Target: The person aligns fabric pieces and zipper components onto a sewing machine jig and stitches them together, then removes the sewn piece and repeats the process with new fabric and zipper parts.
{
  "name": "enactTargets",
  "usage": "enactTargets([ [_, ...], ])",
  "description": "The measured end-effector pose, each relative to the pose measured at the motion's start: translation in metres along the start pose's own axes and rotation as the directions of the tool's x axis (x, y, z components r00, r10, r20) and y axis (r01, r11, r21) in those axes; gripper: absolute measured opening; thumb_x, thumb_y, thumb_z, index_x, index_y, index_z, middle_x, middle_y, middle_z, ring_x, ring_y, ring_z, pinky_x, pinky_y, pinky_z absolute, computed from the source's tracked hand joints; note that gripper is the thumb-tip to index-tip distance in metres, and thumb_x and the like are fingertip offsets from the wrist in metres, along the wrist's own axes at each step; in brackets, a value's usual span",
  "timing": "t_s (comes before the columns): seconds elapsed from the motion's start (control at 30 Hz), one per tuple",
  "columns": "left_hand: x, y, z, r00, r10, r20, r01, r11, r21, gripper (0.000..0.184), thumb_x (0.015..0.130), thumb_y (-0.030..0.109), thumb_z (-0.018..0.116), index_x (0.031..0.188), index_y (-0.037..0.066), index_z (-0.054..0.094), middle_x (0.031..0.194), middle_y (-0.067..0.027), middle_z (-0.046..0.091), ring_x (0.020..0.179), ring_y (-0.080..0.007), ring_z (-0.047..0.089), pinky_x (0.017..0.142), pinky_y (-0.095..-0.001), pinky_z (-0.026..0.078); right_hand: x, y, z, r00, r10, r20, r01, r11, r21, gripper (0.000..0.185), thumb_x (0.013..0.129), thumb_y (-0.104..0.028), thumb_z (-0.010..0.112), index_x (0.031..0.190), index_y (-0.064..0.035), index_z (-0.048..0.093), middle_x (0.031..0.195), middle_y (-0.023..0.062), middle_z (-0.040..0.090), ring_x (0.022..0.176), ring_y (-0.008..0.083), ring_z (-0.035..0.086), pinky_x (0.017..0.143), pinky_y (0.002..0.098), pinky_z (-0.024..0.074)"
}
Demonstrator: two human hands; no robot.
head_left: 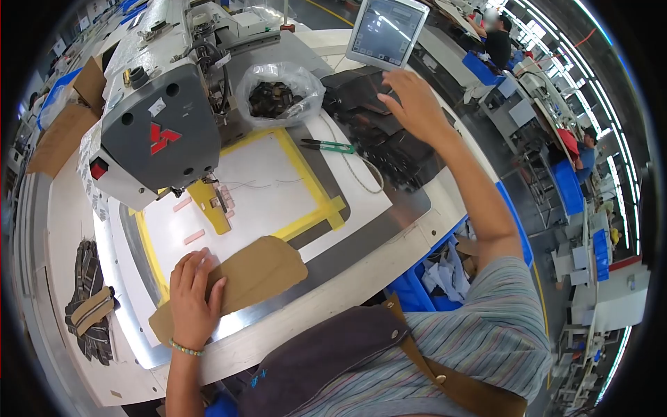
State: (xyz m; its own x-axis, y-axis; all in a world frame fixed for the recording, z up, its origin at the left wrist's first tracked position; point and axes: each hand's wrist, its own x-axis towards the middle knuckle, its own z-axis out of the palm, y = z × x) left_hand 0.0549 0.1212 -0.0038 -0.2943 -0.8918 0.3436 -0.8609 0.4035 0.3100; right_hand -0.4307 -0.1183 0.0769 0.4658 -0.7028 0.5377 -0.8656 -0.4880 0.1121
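My left hand rests on a tan, long panel at the front edge of the machine bed, fingers stretched out over it. My right hand is raised over a pile of black pieces, just in front of a tablet-like screen, fingers apart and nothing in them. Whether it touches the screen I cannot tell. Yellow tape borders a white sheet under the sewing head. A yellow piece and small pink strips lie by the needle area.
Green-handled thread snips and a pale cord lie beside the black pile. A clear plastic bag holds small dark parts. Black strapped pieces are at left. A blue bin stands by the table; people work beyond.
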Motion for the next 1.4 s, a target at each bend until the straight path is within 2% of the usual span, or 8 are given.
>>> enactTargets([
  [0.1,-0.002,-0.002,0.000,0.998,-0.059,-0.024,0.058,0.997,-0.052,0.037,0.087,0.011,0.078,0.119,0.000,0.065,0.116,-0.0157,0.063,0.102,-0.0352,0.060,0.088,-0.0450,0.050,-0.040,-0.067,-0.056,0.891,-0.161,0.424,0.045,0.962,0.270,0.020,0.096,-0.030,0.064,0.096,-0.0124,0.072,0.082,0.0129,0.070,0.082,0.0377,0.069,0.071,0.0505,0.0532],
  [0.2,-0.001,0.002,-0.001,0.999,-0.045,-0.028,0.044,0.999,-0.027,0.034,0.086,0.013,0.080,0.112,-0.001,0.063,0.104,-0.0155,0.060,0.092,-0.0342,0.058,0.080,-0.0447,0.050,-0.133,-0.126,-0.075,0.122,-0.586,0.801,-0.271,0.757,0.595,0.017,0.093,-0.027,0.069,0.094,-0.0115,0.077,0.082,0.0079,0.076,0.084,0.0323,0.073,0.075,0.0450,0.0563],
  [0.27,-0.001,0.001,0.001,0.999,-0.035,-0.011,0.035,0.999,-0.024,0.035,0.085,0.016,0.081,0.108,-0.001,0.061,0.101,-0.0154,0.059,0.091,-0.0343,0.058,0.078,-0.0444,0.050,-0.175,-0.164,-0.084,-0.472,-0.658,0.586,-0.374,0.752,0.543,0.027,0.093,-0.020,0.069,0.115,-0.0106,0.079,0.106,0.0115,0.080,0.089,0.0304,0.076,0.083,0.0458,0.0592],
  [0.33,0.003,0.001,0.002,0.999,-0.041,0.023,0.041,0.999,-0.014,0.036,0.085,0.018,0.082,0.106,0.000,0.060,0.099,-0.0150,0.059,0.089,-0.0343,0.059,0.076,-0.0434,0.050,-0.208,-0.172,-0.088,-0.561,-0.624,0.544,-0.468,0.781,0.413,0.028,0.093,-0.021,0.069,0.117,-0.0102,0.077,0.108,0.0119,0.079,0.089,0.0302,0.076,0.083,0.0453,0.0593],
  [1.13,0.024,-0.013,-0.005,0.999,-0.031,0.020,0.032,0.998,-0.046,0.031,0.090,0.017,0.079,0.114,0.001,0.068,0.105,-0.0109,0.062,0.097,-0.0307,0.059,0.086,-0.0409,0.051,-0.224,-0.183,-0.074,-0.775,-0.486,0.403,-0.461,0.872,0.164,0.054,0.097,-0.032,0.070,0.142,-0.0054,0.058,0.123,0.0168,0.073,0.087,0.0279,0.075,0.079,0.0388,0.0609],
  [1.27,0.018,-0.011,0.002,0.998,-0.044,0.033,0.046,0.998,-0.051,0.035,0.088,0.018,0.080,0.116,0.001,0.069,0.106,-0.0113,0.060,0.098,-0.0303,0.058,0.085,-0.0413,0.051,-0.122,-0.165,-0.061,-0.487,-0.652,0.581,-0.128,0.711,0.691,0.033,0.098,-0.032,0.067,0.116,-0.0071,0.077,0.105,0.0058,0.079,0.085,0.0221,0.075,0.069,0.0337,0.0584],
  [1.33,0.012,-0.008,0.001,0.997,-0.054,0.050,0.057,0.997,-0.060,0.038,0.087,0.017,0.081,0.119,0.002,0.068,0.106,-0.0118,0.060,0.097,-0.0308,0.059,0.086,-0.0414,0.051,-0.089,-0.143,-0.066,0.096,-0.824,0.559,-0.391,0.485,0.782,0.027,0.098,-0.030,0.068,0.110,-0.0069,0.079,0.097,0.0044,0.079,0.079,0.0188,0.072,0.064,0.0330,0.0548],
  [1.4,0.005,-0.007,-0.001,0.998,-0.049,0.050,0.052,0.997,-0.059,0.040,0.086,0.018,0.082,0.120,0.002,0.068,0.106,-0.0119,0.059,0.096,-0.0305,0.059,0.086,-0.0413,0.051,-0.049,-0.154,-0.072,0.400,-0.692,0.601,-0.475,0.404,0.782,0.023,0.095,-0.024,0.074,0.108,-0.0059,0.079,0.101,0.0080,0.078,0.079,0.0215,0.074,0.065,0.0374,0.0550],
])
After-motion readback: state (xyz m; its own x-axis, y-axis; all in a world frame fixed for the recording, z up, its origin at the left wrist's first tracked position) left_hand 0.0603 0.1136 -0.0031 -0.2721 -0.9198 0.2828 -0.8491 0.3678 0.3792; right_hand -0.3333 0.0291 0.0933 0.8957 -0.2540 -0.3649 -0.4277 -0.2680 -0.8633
